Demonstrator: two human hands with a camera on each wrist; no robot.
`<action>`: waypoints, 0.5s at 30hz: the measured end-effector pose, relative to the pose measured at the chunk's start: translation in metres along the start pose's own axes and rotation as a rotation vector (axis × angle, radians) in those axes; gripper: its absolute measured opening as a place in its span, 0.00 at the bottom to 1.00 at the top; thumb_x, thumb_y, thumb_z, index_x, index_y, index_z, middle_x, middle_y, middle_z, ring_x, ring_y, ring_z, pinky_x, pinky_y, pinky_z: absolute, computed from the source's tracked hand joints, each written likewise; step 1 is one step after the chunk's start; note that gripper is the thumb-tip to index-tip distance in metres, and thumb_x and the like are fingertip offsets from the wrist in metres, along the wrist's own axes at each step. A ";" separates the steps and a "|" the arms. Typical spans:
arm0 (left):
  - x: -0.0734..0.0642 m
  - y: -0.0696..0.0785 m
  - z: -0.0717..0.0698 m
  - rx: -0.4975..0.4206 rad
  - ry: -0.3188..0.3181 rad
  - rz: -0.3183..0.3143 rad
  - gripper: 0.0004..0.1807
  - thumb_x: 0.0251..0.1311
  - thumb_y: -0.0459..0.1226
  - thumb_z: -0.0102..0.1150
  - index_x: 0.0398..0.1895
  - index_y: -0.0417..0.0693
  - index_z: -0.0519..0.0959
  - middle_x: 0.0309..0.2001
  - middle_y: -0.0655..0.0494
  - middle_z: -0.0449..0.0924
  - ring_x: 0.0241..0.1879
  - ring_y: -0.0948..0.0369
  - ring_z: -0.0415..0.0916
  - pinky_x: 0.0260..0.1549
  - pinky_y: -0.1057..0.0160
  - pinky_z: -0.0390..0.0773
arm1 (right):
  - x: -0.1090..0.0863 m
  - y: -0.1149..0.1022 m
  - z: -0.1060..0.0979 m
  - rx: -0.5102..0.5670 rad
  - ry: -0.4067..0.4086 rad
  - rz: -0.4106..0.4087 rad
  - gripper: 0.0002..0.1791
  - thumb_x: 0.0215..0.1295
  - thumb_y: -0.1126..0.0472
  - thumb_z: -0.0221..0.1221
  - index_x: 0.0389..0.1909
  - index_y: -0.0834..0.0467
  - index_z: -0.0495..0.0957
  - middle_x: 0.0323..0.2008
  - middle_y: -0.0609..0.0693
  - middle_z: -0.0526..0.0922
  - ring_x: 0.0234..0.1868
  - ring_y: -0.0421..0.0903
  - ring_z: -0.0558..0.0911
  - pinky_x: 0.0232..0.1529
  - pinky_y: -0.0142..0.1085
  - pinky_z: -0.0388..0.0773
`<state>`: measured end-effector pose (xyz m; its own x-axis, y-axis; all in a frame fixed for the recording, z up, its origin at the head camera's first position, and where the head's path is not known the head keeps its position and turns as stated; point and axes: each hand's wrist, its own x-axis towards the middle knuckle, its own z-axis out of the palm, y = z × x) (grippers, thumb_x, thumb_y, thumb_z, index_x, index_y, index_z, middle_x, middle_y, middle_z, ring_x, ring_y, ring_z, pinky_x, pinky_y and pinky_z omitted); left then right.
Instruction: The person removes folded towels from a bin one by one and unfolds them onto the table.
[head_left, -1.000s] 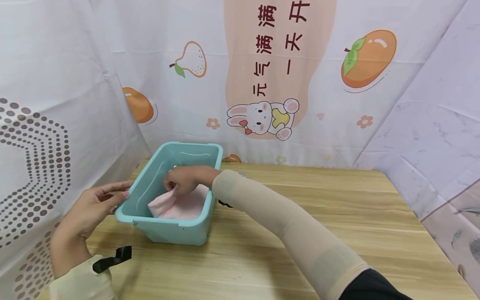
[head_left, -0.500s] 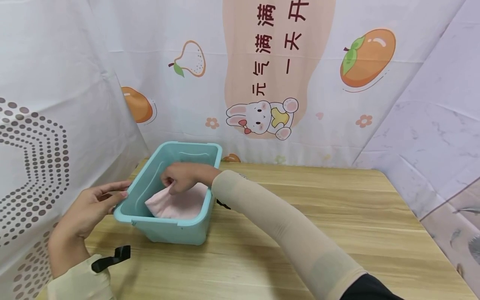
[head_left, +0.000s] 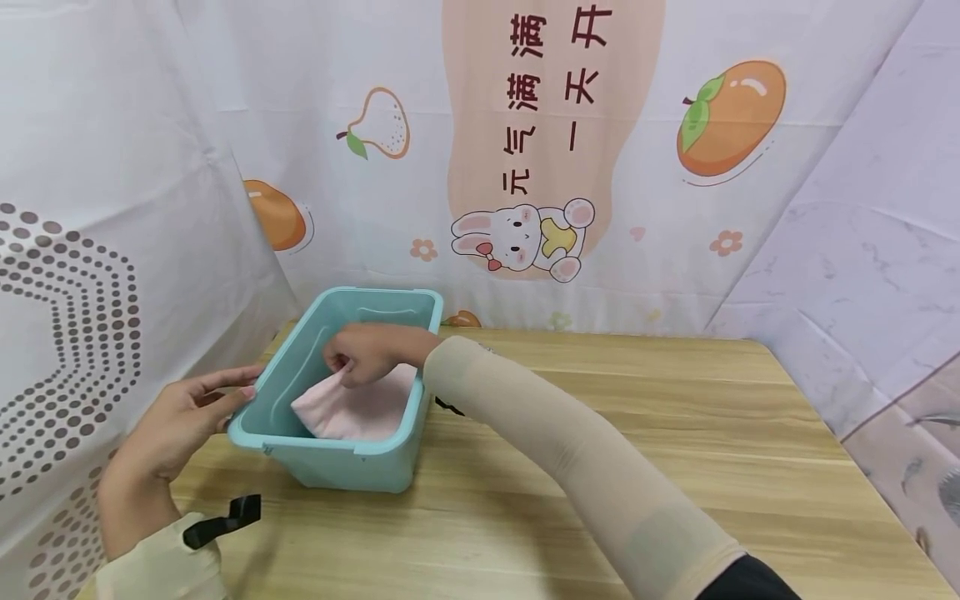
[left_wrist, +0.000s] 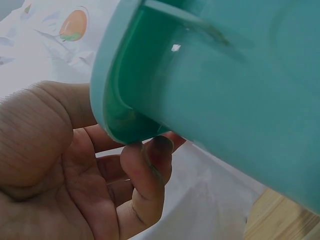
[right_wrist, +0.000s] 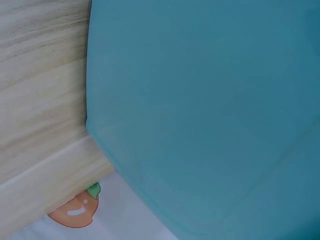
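A teal plastic storage bin [head_left: 341, 462] stands upright on the left part of the table, and a pink cloth [head_left: 371, 412] lies inside it. My right hand [head_left: 363, 354] reaches over the bin's right rim and pinches the cloth, lifting a fold of it. At the bin's left rim, my left hand [head_left: 183, 412] grips the edge, thumb above. Seen from the left wrist, the fingers of that hand [left_wrist: 100, 165] curl under the overhanging rim [left_wrist: 102, 100]. The right wrist view is filled mostly by the bin's outer wall [right_wrist: 200, 110]; the right hand is hidden there.
The wooden table [head_left: 637, 433] stretches right of the bin to its far edge. A printed white curtain [head_left: 360, 208] hangs behind it, and a dotted one [head_left: 67, 333] hangs close by the left hand.
Compared with a second ago, my right hand is slightly higher and further left, drawing up the cloth's fold. The left hand and the bin have stayed in place.
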<state>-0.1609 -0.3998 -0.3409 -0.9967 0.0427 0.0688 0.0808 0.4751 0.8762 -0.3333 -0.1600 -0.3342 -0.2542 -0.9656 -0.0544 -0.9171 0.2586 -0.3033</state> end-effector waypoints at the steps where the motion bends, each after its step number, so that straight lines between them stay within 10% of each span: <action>1: 0.000 0.000 0.000 0.000 -0.001 0.001 0.24 0.74 0.41 0.59 0.68 0.38 0.75 0.45 0.74 0.84 0.43 0.72 0.81 0.36 0.66 0.84 | -0.001 0.000 -0.001 -0.002 0.000 0.000 0.06 0.64 0.64 0.59 0.29 0.52 0.72 0.28 0.45 0.71 0.31 0.39 0.69 0.34 0.28 0.65; 15: 0.001 -0.002 0.000 0.011 0.006 0.007 0.23 0.74 0.40 0.59 0.68 0.41 0.76 0.46 0.79 0.82 0.44 0.76 0.80 0.37 0.69 0.83 | -0.018 -0.015 -0.029 -0.085 -0.019 0.022 0.04 0.63 0.65 0.55 0.32 0.53 0.73 0.30 0.46 0.72 0.33 0.40 0.70 0.35 0.28 0.66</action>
<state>-0.1621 -0.4003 -0.3424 -0.9962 0.0407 0.0775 0.0875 0.4847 0.8703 -0.3236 -0.1458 -0.3011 -0.2691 -0.9599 -0.0784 -0.9345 0.2799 -0.2199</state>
